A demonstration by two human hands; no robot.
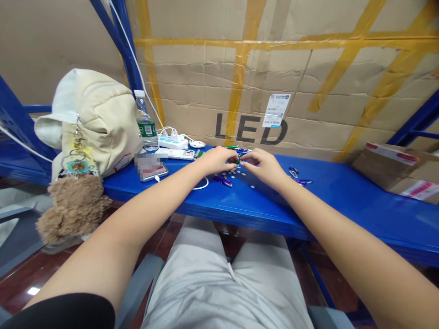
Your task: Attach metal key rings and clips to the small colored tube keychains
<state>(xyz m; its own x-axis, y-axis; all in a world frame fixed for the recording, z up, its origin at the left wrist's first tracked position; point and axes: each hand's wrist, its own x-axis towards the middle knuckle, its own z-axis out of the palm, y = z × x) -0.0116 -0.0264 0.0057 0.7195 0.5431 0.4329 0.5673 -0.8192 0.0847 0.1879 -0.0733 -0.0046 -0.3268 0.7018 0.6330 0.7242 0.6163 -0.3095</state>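
My left hand (220,160) is over the blue table with thumb and fingers closed in a pinch around a small green piece (236,161), whose kind is too small to tell. Close on its right, my right hand (263,166) also has its fingertips pinched; whatever they hold is hidden. Below the hands lie several small round discs (253,186), some pale, some brownish. A purple tube-shaped thing (222,181) rests just in front of my left hand. Behind the hands is a pile of small blue and shiny pieces (244,151).
Carabiner-like clips (294,172) and purple pieces (304,182) lie right of my right hand. Leftward are a phone (154,172), a power strip (173,140), cables, a water bottle (147,125) and a cream bag (103,119). A cardboard box (391,169) stands far right.
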